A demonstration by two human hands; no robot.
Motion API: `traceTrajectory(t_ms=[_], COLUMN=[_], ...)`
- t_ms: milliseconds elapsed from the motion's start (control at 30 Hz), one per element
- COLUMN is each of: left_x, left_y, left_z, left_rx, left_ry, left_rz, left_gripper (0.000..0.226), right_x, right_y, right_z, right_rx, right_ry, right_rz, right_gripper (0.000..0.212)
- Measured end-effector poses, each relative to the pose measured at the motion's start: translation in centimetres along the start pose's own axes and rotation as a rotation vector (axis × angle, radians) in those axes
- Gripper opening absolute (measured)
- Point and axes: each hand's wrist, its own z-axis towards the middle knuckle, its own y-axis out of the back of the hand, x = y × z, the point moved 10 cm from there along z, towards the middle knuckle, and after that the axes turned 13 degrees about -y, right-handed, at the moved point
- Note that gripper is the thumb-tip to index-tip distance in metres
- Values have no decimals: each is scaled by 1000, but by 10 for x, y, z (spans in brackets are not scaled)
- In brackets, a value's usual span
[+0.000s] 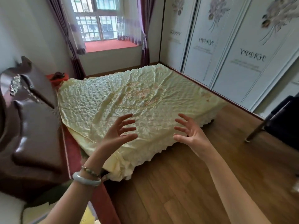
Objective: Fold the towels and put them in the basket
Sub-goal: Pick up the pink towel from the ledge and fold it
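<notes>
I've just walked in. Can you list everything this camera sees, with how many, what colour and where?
bedspread: one, pale yellow, quilted, covering the bed in the middle
headboard: one, dark brown, glossy, at the left
red container: one, red-orange, beyond the headboard; contents unclear
window: one, far wall, with a red sill
curtains: two, purple, either side of the window
wardrobe doors: three, white with flower prints, along the right wall
floor: wooden, brown, right of the bed
chair: one, dark, at the right edge
bracelets: two, one pale bangle and one beaded, on the left wrist
left hand: open, fingers spread, above the bed
right hand: open, fingers spread, holding nothing
</notes>
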Motion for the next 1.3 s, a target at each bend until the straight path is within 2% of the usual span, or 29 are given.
traceTrajectory(t_ms=[133,233,467,733,933,1067,1300], left_x=[7,10,15,18,17,13,6], left_y=[-70,-124,-251,-403,-511,-575,-682], left_z=[42,72,130,185,217,226,202], left_rx=[35,67,300,626,874,1045,1352], left_ry=[-5,-11,-28,-81,-143,-222,-270], left_rz=[1,-13,-61,-156,-236,-271,-331], left_gripper=[87,72,71,81,88,80,86], right_x=[-5,-8,-18,-50,-65,-76,-105], right_y=[78,131,248,365,427,450,452], right_z=[11,12,-13,-80,-141,-178,-263], right_rx=[-37,-75,-264,-609,-941,-1129,-1439], right_ry=[1,-8,-43,-87,-146,-163,-224], right_rz=[-4,1,7,57,86,146,270], right_gripper=[72,72,73,71,70,72,73])
